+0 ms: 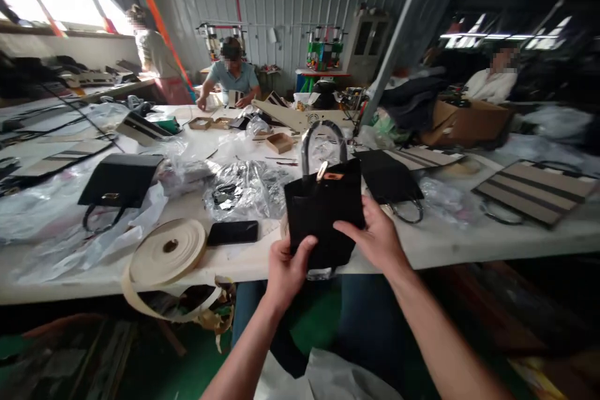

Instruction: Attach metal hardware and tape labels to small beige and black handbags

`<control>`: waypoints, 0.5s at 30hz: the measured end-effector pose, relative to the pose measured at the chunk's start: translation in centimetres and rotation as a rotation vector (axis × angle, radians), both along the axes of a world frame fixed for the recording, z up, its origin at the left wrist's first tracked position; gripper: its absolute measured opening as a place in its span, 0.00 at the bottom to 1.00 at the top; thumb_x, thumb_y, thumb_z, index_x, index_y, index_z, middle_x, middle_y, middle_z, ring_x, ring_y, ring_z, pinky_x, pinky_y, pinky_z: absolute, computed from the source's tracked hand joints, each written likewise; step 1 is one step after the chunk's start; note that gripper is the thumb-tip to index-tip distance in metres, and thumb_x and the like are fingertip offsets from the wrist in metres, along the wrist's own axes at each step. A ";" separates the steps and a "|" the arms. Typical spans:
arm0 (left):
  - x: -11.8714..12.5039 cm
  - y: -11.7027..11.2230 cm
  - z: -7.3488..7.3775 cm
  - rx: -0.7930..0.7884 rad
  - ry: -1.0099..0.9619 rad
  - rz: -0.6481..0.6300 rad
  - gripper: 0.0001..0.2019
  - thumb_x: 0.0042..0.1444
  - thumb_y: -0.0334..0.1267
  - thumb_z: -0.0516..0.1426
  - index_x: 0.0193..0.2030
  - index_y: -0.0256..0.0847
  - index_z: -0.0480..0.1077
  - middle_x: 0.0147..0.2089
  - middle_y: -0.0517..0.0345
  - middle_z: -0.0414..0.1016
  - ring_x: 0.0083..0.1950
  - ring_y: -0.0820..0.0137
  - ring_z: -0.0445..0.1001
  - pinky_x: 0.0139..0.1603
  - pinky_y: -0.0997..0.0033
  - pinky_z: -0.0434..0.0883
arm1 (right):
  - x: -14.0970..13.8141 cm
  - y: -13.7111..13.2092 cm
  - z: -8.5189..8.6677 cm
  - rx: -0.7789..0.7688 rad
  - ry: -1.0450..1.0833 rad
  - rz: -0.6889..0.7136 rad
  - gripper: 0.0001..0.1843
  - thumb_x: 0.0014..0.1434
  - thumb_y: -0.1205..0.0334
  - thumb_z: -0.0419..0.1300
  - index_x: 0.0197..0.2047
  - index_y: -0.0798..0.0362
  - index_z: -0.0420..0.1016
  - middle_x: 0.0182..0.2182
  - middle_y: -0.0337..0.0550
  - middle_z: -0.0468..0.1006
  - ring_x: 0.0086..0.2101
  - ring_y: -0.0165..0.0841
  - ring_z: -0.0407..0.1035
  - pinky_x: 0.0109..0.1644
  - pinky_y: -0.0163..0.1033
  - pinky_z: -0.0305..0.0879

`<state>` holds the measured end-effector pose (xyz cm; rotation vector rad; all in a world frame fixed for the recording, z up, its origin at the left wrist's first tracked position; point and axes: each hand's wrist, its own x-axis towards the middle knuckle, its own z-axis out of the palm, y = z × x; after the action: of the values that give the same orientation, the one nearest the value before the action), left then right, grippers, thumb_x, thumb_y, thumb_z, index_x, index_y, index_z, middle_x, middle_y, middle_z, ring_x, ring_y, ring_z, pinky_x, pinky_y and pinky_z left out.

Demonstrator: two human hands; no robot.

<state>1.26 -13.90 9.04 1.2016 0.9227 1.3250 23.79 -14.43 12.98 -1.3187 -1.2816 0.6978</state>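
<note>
A small black handbag [323, 219] is held upright at the table's front edge, its arched handle wrapped in clear plastic. Gold-coloured metal hardware [334, 176] sits near its top edge. My left hand [293, 262] grips the lower left side, thumb on the front panel. On the right side, my right hand [375, 231] closes round the edge with its thumb pressed to the front. The fingers behind the bag are hidden. A black phone [233, 233] and a roll of cream tape [167, 251] lie to the left of my left hand.
Another black handbag [119, 181] lies at left, and a dark bag panel [389, 178] at right. Crumpled clear plastic [253, 190] covers mid-table. Striped panels [534, 190] rest at far right. A co-worker [232, 78] sits across the table; a cardboard box [464, 122] stands behind right.
</note>
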 end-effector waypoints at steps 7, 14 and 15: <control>-0.7 3.2 -4.3 -0.134 0.179 0.055 0.34 0.66 0.67 0.66 0.60 0.35 0.80 0.54 0.40 0.87 0.57 0.47 0.85 0.54 0.56 0.82 | -1.1 1.8 -7.9 -0.009 -0.173 -0.120 0.43 0.69 0.50 0.72 0.81 0.43 0.64 0.73 0.51 0.77 0.71 0.50 0.74 0.77 0.59 0.73; -0.3 6.2 -7.3 -0.125 0.918 0.211 0.39 0.70 0.65 0.53 0.72 0.31 0.71 0.61 0.24 0.84 0.64 0.34 0.83 0.63 0.40 0.78 | -2.5 1.2 -12.5 -0.167 -0.596 -0.272 0.34 0.71 0.51 0.70 0.74 0.54 0.75 0.61 0.63 0.82 0.62 0.59 0.78 0.67 0.63 0.79; -0.3 6.6 -7.0 -0.140 0.983 0.224 0.41 0.70 0.66 0.53 0.73 0.30 0.70 0.61 0.23 0.84 0.64 0.33 0.83 0.63 0.40 0.78 | -2.3 1.1 -12.2 -0.166 -0.621 -0.245 0.32 0.69 0.49 0.73 0.71 0.53 0.78 0.56 0.60 0.83 0.59 0.57 0.79 0.65 0.61 0.80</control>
<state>1.01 -7.26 2.02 1.6928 1.8468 0.7583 21.53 -13.34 0.82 -1.8826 -1.5258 0.2231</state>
